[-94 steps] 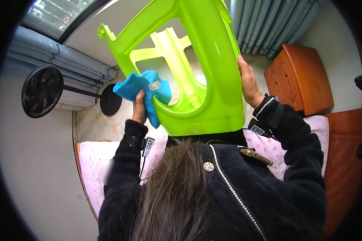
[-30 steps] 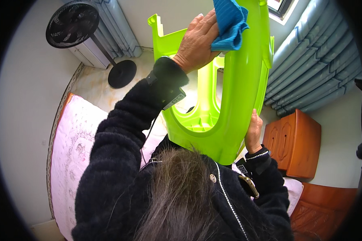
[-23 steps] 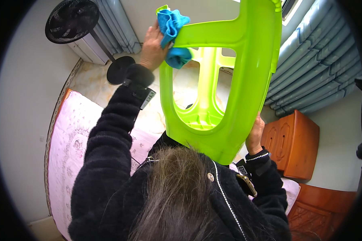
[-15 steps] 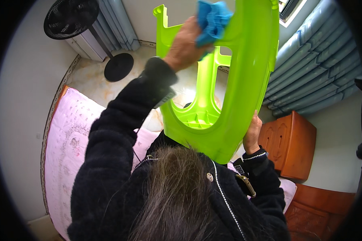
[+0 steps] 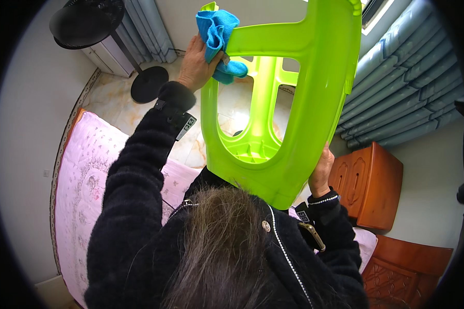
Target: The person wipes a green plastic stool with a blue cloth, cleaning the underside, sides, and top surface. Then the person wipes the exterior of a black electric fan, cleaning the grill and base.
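Plastic stool (image 5: 317, 98) likely light, stiff, slick: grip legs. Left hand (image 5: 195, 68) clamps cloth (image 5: 217, 30) against leg; right hand (image 5: 322, 171) clasps side.

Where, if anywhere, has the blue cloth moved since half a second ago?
Yes, the blue cloth has moved left, nearer the fan's round base in view.

The fuzzy black coat (image 5: 123, 190) has a shiny round button (image 5: 266, 226). Just right of the button run white beads (image 5: 287, 261); left of it hangs long hair (image 5: 216, 237). Up and left, a small box (image 5: 186, 128) sits by a cuff (image 5: 176, 96).
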{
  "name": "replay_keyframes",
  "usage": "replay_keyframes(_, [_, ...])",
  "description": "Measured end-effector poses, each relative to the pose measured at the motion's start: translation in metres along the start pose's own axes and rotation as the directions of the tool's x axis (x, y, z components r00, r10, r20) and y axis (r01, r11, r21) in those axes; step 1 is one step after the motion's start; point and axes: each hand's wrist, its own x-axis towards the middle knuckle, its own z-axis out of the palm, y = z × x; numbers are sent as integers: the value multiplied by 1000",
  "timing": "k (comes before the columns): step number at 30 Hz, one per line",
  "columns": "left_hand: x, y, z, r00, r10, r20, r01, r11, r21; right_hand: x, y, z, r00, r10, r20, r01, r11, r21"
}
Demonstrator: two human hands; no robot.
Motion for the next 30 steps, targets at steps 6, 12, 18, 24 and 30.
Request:
replay_keyframes(6, [45,71,25,983,156,-94,-170,972,-164,0,-2,3,1000,-8,28,9,999,-33])
replay_keyframes(12, [55,63,27,965,258,-41,-258,966,-1,-4,-5,-1,1000,12,-3,-12,1000,-8])
replay_keyframes(18, [5,4,-4,989,-12,146,11,1000,10,-3,-3,-1,1000,12,19,-11,999,-32])
replay_keyframes(24, [29,54,3,991,-91,101,119,941,-316,-1,-5,5,999,-29,33,30,999,-12])
replay_keyframes(30, [72,93,23,945,309,-107,-320,942,-104,-6,-13,4,999,-24,29,26,999,-42])
